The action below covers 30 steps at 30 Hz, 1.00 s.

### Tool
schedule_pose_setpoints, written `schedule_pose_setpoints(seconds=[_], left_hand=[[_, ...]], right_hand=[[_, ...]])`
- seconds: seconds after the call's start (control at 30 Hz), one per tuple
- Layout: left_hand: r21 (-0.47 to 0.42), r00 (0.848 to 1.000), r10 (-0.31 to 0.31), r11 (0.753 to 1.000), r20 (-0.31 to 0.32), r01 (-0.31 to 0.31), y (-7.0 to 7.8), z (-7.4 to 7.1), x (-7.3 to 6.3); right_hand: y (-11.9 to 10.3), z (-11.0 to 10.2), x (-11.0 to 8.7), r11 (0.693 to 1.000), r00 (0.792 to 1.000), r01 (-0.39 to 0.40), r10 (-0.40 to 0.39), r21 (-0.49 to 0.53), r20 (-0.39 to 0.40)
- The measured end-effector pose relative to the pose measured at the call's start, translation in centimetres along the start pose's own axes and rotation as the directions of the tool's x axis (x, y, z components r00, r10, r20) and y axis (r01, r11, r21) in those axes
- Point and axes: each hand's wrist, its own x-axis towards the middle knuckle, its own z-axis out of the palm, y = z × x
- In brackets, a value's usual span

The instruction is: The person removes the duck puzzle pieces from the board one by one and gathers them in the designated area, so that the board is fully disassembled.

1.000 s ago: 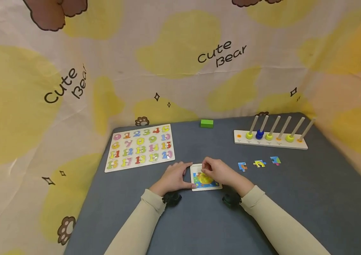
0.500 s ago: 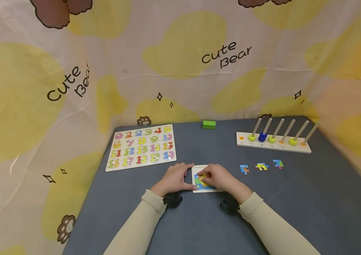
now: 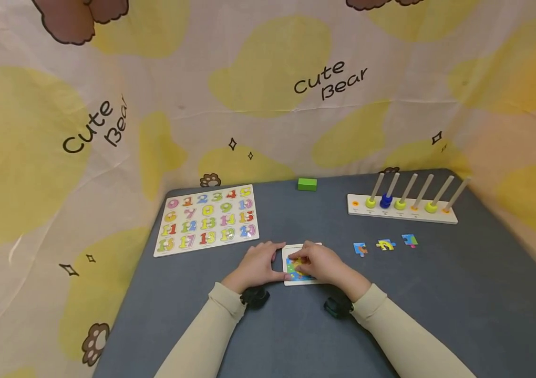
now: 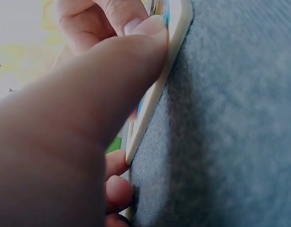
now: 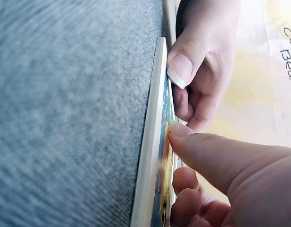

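Observation:
A small jigsaw puzzle in a pale frame (image 3: pixel 290 282) lies flat on the table, its picture blue, green and yellow. My left hand (image 3: pixel 258 262) holds its left side: the index fingertip is at the far left corner and the thumb is on the near left rim. Over the right part of the puzzle is my right hand (image 3: pixel 322 262), hiding much of the picture. Its thumb (image 5: pixel 180 130) presses on the puzzle's surface in the right wrist view, and its index finger reaches left over the picture. Any loose piece under these fingertips is hidden.
Three loose jigsaw pieces, one orange and blue (image 3: pixel 360 249), one yellow (image 3: pixel 385 244) and one blue-green (image 3: pixel 409 240), lie to the right. Behind them is a counting board with pegs (image 3: pixel 402 209). A number board (image 3: pixel 207 220) lies at left, a green block (image 3: pixel 307 184) at the back.
The right hand has shifted slightly left over the puzzle; its thumb and index fingertips, close together earlier, are now spread over the picture. The left hand stays at the frame.

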Motion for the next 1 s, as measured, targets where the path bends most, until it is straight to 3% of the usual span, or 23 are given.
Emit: schedule_pose_setpoints(seconds=[0.27, 0.6, 0.83, 1.0], left_hand=[[0.001, 1.000, 0.001, 1.000, -0.001, -0.001, 0.0, 0.1, 0.1], [-0.018, 1.000, -0.006, 1.000, -0.002, 0.006, -0.2, 0.4, -0.6], [-0.011, 1.000, -0.004, 1.000, -0.009, 0.004, -0.2, 0.3, -0.2], [0.000, 1.000, -0.009, 1.000, -0.011, 0.009, -0.2, 0.2, 0.0]], right_hand=[[0.0, 0.3, 0.0, 0.999, 0.999, -0.037, 0.038, 0.036, -0.018], [0.3, 0.8, 0.1, 0.996, 0.999, -0.022, 0.025, 0.089, -0.033], [0.4, 0.2, 0.2, 0.986, 0.998, -0.062, 0.066, 0.155, -0.020], [0.3, -0.4, 0.3, 0.969, 0.998, -0.041, 0.050, 0.243, -0.031]])
